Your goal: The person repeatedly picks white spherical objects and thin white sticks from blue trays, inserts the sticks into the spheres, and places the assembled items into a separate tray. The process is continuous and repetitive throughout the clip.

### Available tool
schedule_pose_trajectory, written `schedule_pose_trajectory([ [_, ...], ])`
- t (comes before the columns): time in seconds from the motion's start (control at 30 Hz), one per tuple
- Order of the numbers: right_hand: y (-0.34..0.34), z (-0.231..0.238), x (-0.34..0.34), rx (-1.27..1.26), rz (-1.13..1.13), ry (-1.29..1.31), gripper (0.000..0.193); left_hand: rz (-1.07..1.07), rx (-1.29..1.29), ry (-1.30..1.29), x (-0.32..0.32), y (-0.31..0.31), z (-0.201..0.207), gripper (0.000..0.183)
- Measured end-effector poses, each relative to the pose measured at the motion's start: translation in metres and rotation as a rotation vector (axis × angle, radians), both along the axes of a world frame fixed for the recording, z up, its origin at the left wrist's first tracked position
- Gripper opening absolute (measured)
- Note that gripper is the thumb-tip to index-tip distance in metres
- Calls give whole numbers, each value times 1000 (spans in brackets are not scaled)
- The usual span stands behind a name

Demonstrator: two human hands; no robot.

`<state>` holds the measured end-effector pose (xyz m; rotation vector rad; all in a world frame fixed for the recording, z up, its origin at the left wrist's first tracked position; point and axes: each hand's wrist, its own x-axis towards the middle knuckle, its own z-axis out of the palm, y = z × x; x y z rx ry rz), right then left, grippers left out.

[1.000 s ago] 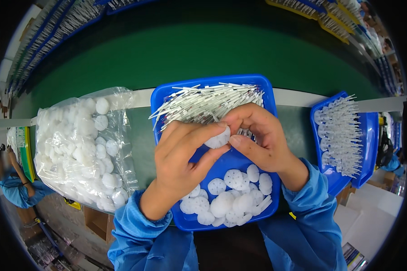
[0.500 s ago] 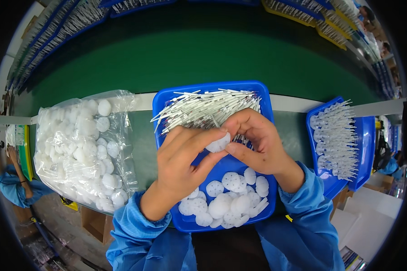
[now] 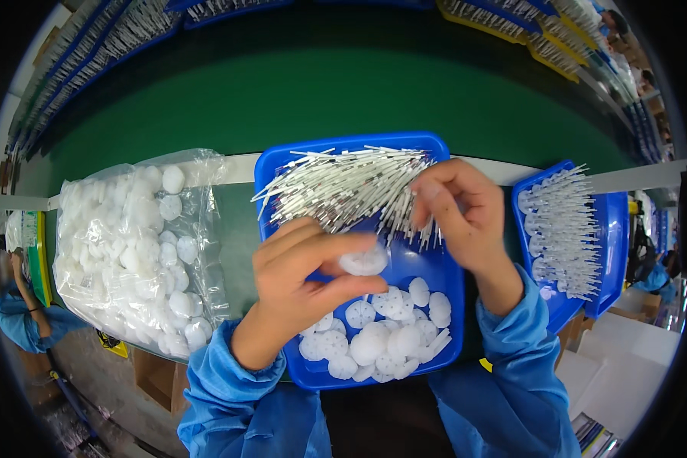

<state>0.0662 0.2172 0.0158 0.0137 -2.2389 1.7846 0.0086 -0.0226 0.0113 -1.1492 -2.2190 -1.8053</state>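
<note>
My left hand [image 3: 294, 267] pinches a round white plastic disc [image 3: 364, 261] between thumb and fingers, above the middle of a blue tray [image 3: 452, 271]. To its right, my right hand [image 3: 466, 214] is at the right edge of a pile of thin white sticks [image 3: 343, 187] in the tray's far half. Its thumb and fingers are bent together by the sticks; what they hold, if anything, I cannot make out. Several loose white discs [image 3: 370, 345], with small holes, lie heaped in the near half of the tray.
A clear plastic bag [image 3: 137, 256] full of white discs lies left of the tray. On the right, another blue tray [image 3: 546, 294] holds discs with sticks standing out in rows. More filled trays [image 3: 122, 38] line the far edge of the green table [image 3: 320, 91]. A co-worker's blue sleeve [image 3: 23, 320] shows far left.
My hands have come apart. The right hand has moved away from the disc, rightward to the sticks. The left hand keeps the disc, now slightly lower and tilted.
</note>
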Motion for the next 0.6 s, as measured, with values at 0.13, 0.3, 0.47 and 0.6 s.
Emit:
schedule_pose_trajectory([
  [0.13,18,14,-21,834,-190,180,3,5,8,-19,-4,2,-8,32],
  [0.3,20,0,-44,1357,-141,168,12,-39,60,-124,-7,5,-11,21],
  [0.47,13,13,-41,1089,-77,142,12,38,156,-505,-6,4,-17,26],
  [0.6,-10,13,-9,149,-6,-3,10,47,218,-628,-4,7,-20,30],
])
